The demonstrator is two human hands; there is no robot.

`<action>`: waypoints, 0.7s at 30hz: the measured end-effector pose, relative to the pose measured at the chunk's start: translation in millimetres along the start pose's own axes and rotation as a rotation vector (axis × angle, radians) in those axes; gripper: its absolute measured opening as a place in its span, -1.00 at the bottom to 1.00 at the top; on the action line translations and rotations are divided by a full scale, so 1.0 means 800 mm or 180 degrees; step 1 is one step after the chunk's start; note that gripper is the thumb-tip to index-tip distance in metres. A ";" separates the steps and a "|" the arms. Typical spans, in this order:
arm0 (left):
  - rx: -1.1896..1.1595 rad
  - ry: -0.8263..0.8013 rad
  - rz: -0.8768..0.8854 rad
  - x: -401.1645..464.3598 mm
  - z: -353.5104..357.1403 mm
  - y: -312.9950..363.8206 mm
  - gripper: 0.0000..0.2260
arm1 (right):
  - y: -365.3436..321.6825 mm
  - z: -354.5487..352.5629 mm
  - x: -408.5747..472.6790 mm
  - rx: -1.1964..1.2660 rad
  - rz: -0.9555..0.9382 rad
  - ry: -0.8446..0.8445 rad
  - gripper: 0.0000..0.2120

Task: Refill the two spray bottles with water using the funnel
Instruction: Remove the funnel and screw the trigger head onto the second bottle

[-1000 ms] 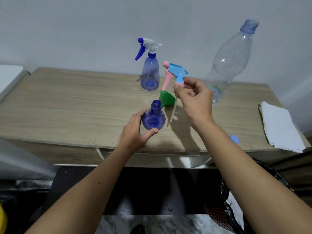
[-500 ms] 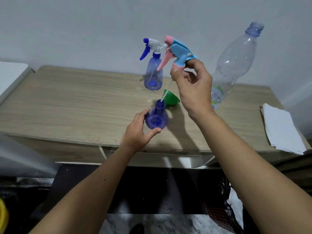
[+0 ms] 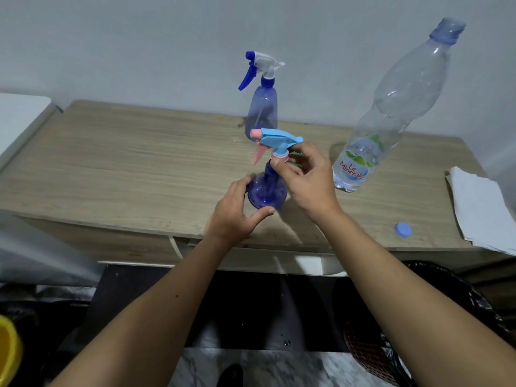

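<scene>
I count two spray bottles on the wood-grain table (image 3: 139,163). The near spray bottle (image 3: 266,188), translucent blue and bulb-shaped, sits at frame centre; my left hand (image 3: 233,216) wraps its base, thumb and fingers curled on the plastic. My right hand (image 3: 307,177) pinches the pink collar of the light-blue trigger head (image 3: 276,141) seated on its neck. The far spray bottle (image 3: 262,107) stands just behind. One clear ribbed water bottle (image 3: 391,107) stands at right, uncapped; one blue cap (image 3: 403,229) lies lower right. A green sliver of funnel (image 3: 294,163) shows behind my fingers.
</scene>
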State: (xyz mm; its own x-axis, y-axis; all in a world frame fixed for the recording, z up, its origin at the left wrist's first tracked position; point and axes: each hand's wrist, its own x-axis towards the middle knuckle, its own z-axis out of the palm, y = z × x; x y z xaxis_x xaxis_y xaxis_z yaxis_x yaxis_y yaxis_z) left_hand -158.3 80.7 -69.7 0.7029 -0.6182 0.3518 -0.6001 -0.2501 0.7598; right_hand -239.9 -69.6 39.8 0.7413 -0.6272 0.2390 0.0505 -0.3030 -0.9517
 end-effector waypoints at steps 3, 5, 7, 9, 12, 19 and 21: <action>-0.0004 -0.0008 -0.0047 0.000 0.001 -0.002 -0.22 | 0.007 0.003 -0.007 -0.0083 0.0024 0.0011 -0.76; -0.0017 -0.0008 -0.0021 0.000 0.001 -0.002 -0.23 | 0.008 0.005 -0.011 0.0021 0.0089 0.0040 -0.75; -0.0034 -0.0021 -0.0004 0.001 0.001 -0.003 -0.24 | 0.005 0.009 -0.015 0.0263 0.0192 0.0046 -0.71; -0.0044 -0.0025 0.0006 0.002 0.000 -0.003 -0.25 | 0.003 0.010 -0.018 0.0378 0.0243 0.0043 -0.68; -0.0042 -0.0014 -0.0009 0.001 -0.001 -0.003 -0.23 | 0.005 0.006 -0.018 0.0260 0.0202 -0.0056 -0.72; -0.0016 0.0077 -0.0027 0.001 0.002 -0.001 -0.23 | 0.012 -0.009 -0.010 0.0132 0.0139 -0.0260 -0.71; -0.0053 0.0044 -0.0013 0.001 0.001 -0.002 -0.22 | 0.009 -0.007 -0.008 0.0002 0.0134 -0.0253 -0.71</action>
State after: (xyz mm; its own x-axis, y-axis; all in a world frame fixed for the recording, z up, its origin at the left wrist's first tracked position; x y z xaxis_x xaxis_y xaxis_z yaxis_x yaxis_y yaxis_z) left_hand -156.7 80.0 -70.9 0.7106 -0.6068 0.3561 -0.5910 -0.2402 0.7701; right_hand -248.5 -71.8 32.2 0.7937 -0.5803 0.1827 0.0185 -0.2771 -0.9607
